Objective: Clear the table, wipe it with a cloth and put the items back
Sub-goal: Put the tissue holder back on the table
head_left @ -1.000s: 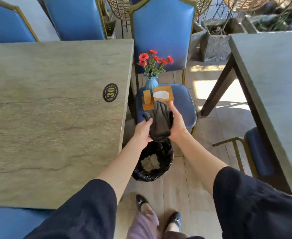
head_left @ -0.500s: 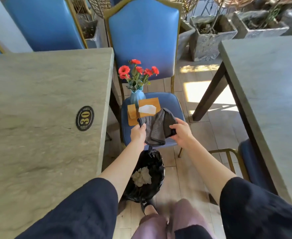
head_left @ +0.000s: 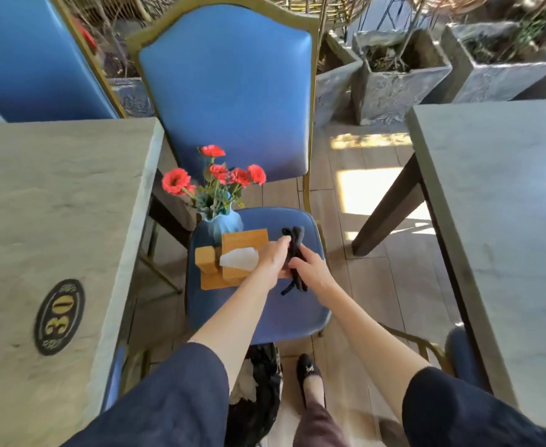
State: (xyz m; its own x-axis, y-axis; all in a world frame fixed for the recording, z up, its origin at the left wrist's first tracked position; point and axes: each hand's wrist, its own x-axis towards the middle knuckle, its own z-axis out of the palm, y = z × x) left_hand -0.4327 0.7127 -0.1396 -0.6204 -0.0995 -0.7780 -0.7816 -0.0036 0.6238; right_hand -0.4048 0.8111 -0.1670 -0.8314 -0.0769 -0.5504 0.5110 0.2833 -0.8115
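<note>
A dark grey cloth [head_left: 294, 253], bunched into a narrow strip, is held between my left hand [head_left: 273, 258] and my right hand [head_left: 312, 269] just above the blue chair seat [head_left: 265, 311]. On that seat stand a blue vase of red flowers [head_left: 221, 221] and a wooden tissue box [head_left: 242, 243] on a wooden tray [head_left: 213, 283] with a small wooden block [head_left: 205, 258]. The stone table [head_left: 55, 221] at left carries only an oval number plaque [head_left: 59, 317] reading 30.
A black-lined bin [head_left: 255, 391] with crumpled paper sits on the floor under my arms, beside my shoe [head_left: 310, 379]. A second table [head_left: 503, 204] stands at right, another blue chair [head_left: 33, 56] at far left, stone planters [head_left: 397, 75] behind.
Both hands moved forward from over the bin to over the chair seat. The cloth went from spread open to bunched into a thin strip. The view shifted closer to the chair.
</note>
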